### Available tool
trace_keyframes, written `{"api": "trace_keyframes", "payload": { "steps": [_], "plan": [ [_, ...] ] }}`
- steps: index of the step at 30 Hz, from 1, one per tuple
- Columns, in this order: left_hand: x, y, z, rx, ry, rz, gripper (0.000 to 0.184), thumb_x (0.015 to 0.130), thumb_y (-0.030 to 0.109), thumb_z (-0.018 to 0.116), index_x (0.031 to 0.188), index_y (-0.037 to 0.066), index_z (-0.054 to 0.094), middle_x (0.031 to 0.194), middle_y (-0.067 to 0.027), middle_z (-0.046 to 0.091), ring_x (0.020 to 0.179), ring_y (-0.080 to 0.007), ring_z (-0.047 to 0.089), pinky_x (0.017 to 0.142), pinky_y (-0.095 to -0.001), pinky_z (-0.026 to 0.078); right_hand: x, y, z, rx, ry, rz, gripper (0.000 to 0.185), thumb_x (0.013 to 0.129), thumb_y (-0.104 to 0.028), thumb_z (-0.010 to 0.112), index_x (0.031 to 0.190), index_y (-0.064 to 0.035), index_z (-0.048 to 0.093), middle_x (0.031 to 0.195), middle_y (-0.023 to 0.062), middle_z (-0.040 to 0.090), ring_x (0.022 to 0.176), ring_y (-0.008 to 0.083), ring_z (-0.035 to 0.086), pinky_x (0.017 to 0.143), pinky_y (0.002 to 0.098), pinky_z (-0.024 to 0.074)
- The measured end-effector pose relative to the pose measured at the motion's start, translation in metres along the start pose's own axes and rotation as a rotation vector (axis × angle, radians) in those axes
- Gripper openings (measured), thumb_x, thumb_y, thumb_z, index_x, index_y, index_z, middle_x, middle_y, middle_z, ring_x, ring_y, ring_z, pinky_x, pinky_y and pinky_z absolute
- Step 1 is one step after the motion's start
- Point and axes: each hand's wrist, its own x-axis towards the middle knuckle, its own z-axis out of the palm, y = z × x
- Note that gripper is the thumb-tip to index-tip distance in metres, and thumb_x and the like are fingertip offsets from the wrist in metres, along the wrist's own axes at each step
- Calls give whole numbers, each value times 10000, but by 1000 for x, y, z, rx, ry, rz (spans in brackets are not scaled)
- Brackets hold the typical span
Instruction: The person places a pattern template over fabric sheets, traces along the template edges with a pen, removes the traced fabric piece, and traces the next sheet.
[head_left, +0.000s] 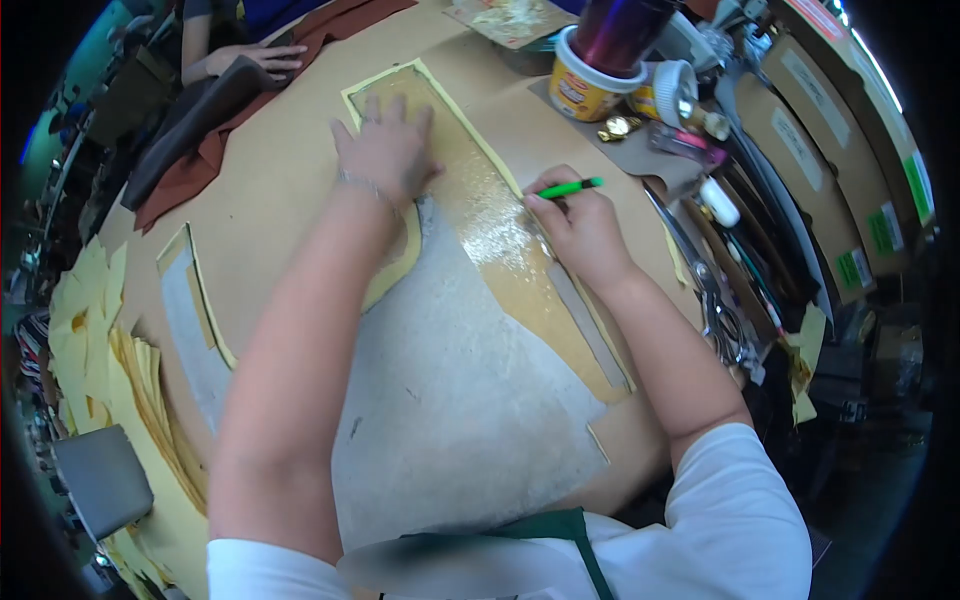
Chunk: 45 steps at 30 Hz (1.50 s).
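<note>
My left hand [388, 150] lies with fingers spread on the upper part of a translucent, shiny template [480, 190], which rests on a yellow-edged piece. In my right hand [575, 220] is a green pen [570, 188], its tip end near the right edge of the template. Under both forearms and below the template spreads a large grey sheet [450, 400]. A narrow grey strip [585, 325] lies along the template's lower right side. Farther left is another yellow-edged piece [190, 310] with a grey panel.
Scissors [722, 315], a yellow tub [585, 85] holding a dark purple tumbler [622, 35], and a gold watch [620, 128] are at the right. Yellow sheets [90, 350] pile up at the left. Another person's hand [262, 60] rests by dark cloth [190, 125] at the upper left.
</note>
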Motion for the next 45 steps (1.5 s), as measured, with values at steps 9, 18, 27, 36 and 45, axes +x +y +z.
{"api": "trace_keyframes", "payload": {
  "steps": [9, 18, 27, 36, 45],
  "plan": [
    [-114, 112, -95, -336, -446, 185, 890, 546, 558, 676, 1218, 49, 391, 1268, -130, 359, 1118, -349, 401, 872, -444, 396, -5, -4, -3, 90, -16, 84, 118, 763, -117, 573, 820, -40, 504, 717, 151, 577, 697, 314, 572, 618, 373, 443],
    [-111, 120, -97, -264, -559, 163, 1010, 497, 546, 716, 1269, 38, 309, 1319, -156, 291, 1132, -378, 379, 854, -423, 427, -127, -20, -63, 20, -29, 134, 140, 791, -141, 533, 868, -29, 501, 755, 178, 576, 729, 364, 553, 631, 413, 441],
    [-110, 120, -94, -255, -574, 180, 971, 516, 546, 705, 1255, 44, 324, 1322, -141, 297, 1126, -360, 394, 841, -440, 433, 25, 0, 11, -45, -4, 107, 294, 773, -187, 549, 1000, -8, 492, 771, 223, 579, 759, 381, 558, 670, 435, 439],
    [-112, 120, -93, -252, -552, 138, 960, 509, 539, 715, 1257, 76, 330, 1304, -106, 330, 1107, -347, 421, 835, -441, 435, -155, -26, -84, -27, -71, 103, 167, 768, -105, 564, 869, 17, 511, 758, 190, 574, 751, 356, 568, 630, 393, 449],
    [-110, 122, -89, -230, -558, 164, 830, 528, 524, 710, 1152, 70, 403, 1240, -85, 395, 1084, -285, 453, 818, -433, 439, -104, -16, -46, -31, 59, 120, 162, 772, -144, 556, 842, -5, 514, 742, 208, 568, 722, 380, 554, 621, 423, 441]
  ]
}}
